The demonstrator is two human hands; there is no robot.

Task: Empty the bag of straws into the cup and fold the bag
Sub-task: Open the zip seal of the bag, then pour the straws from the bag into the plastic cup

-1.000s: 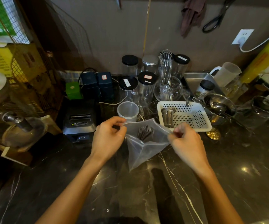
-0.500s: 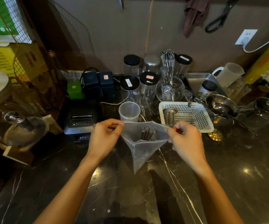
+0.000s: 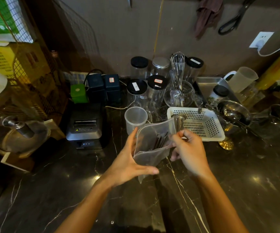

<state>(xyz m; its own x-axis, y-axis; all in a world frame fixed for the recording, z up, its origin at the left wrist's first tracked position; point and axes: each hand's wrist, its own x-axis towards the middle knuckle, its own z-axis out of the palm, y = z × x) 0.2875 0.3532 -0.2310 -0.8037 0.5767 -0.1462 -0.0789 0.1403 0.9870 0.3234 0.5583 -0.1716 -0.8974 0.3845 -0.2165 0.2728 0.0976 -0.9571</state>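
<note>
A clear plastic bag [image 3: 150,145] with several dark straws [image 3: 160,140] inside is held above the dark marble counter, its mouth open and tipped up toward the back. My left hand [image 3: 127,163] cups the bag's left side and bottom. My right hand [image 3: 189,152] pinches the bag's right edge. A frosted plastic cup [image 3: 135,117] stands upright and empty just behind the bag, to the left.
A white perforated basket [image 3: 203,130] with a metal cylinder sits right of the cup. Jars with black lids [image 3: 136,91], a glass bowl with a whisk [image 3: 178,84], a receipt printer [image 3: 84,127] and metal bowls [image 3: 233,113] crowd the back.
My left hand has slid from the bag's top rim down under its side and bottom. The right hand moved closer in, and the bag tilted with its mouth toward the cup.
</note>
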